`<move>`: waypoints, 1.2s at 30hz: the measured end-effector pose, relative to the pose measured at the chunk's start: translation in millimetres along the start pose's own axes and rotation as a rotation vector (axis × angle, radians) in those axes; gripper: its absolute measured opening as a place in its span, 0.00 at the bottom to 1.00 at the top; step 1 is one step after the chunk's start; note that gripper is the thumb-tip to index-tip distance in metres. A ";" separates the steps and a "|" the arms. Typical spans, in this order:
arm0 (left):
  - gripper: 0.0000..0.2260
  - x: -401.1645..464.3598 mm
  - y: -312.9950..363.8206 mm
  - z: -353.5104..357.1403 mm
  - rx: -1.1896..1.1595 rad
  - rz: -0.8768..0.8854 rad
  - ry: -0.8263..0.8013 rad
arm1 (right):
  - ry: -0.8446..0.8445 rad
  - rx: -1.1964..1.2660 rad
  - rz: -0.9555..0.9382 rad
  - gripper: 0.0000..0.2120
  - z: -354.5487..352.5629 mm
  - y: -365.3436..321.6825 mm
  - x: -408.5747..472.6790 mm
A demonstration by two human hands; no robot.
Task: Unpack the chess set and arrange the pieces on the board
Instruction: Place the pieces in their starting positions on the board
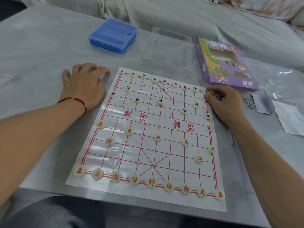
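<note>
While the board [148, 129] lies flat on the desk [41, 55] with pieces on both sides, right hand [223, 102] pinches the far-right corner piece [205, 92]. Left hand [83, 84] rests relaxed on desk beside board. Blue case [113, 35], clear tray [167, 50], purple box [225, 63] behind.

Soft, dim light; perhaps slight blur

A home living room: a grey cloth-covered low table [41, 46] stands before a sheet-draped grey sofa [164, 12] with a pink-patterned cushion [266, 7].
</note>
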State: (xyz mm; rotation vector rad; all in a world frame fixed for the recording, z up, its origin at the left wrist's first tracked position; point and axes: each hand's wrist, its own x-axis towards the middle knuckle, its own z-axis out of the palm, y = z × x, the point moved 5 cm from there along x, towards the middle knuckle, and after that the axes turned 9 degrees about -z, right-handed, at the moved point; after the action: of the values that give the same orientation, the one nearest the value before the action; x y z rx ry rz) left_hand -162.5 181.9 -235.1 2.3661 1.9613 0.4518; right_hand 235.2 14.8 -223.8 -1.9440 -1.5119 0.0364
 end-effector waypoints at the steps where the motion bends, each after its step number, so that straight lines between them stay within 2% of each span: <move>1: 0.18 0.0 -0.2 -0.2 0.001 0.000 0.001 | 0.000 0.005 0.002 0.11 -0.3 -0.2 -0.1; 14: 0.19 0.1 0.4 -0.2 0.001 0.003 0.000 | -0.015 0.009 0.032 0.12 -1.2 -2.9 -0.4; 19: 0.19 -0.7 -0.7 -1.4 -0.010 -0.001 -0.002 | 0.069 0.053 0.060 0.11 -5.7 -9.4 -3.9; 22: 0.19 -1.0 0.3 -1.1 -0.010 0.004 -0.004 | 0.154 -0.050 -0.088 0.07 -14.7 -36.2 -8.6; 23: 0.19 -1.0 0.7 -1.3 -0.009 0.002 -0.005 | 0.130 -0.073 -0.183 0.06 -13.5 -53.5 -9.4; 25: 0.19 -1.3 1.1 -1.9 -0.013 0.001 -0.008 | -0.036 -0.064 -0.352 0.06 -1.4 -92.5 -10.1; 27: 0.19 -1.6 0.9 -3.1 -0.021 -0.002 -0.007 | -0.272 -0.092 -0.461 0.10 19.6 -123.5 -9.8; 29: 0.19 -1.7 0.4 -2.7 -0.017 -0.005 -0.013 | -0.425 -0.149 -0.501 0.16 37.3 -140.2 -8.0; 32: 0.19 -1.7 0.5 -1.9 -0.020 -0.002 -0.016 | -0.500 -0.204 -0.527 0.18 51.5 -148.0 -5.8; 36: 0.19 -1.2 -0.4 -2.2 -0.021 -0.007 -0.017 | -0.518 -0.221 -0.559 0.15 54.2 -149.5 -7.3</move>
State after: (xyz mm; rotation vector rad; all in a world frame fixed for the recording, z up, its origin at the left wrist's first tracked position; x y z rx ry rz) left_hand -163.6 180.5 -233.4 2.3423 1.9472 0.4486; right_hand 83.4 50.6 -192.1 -1.6738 -2.4518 0.1419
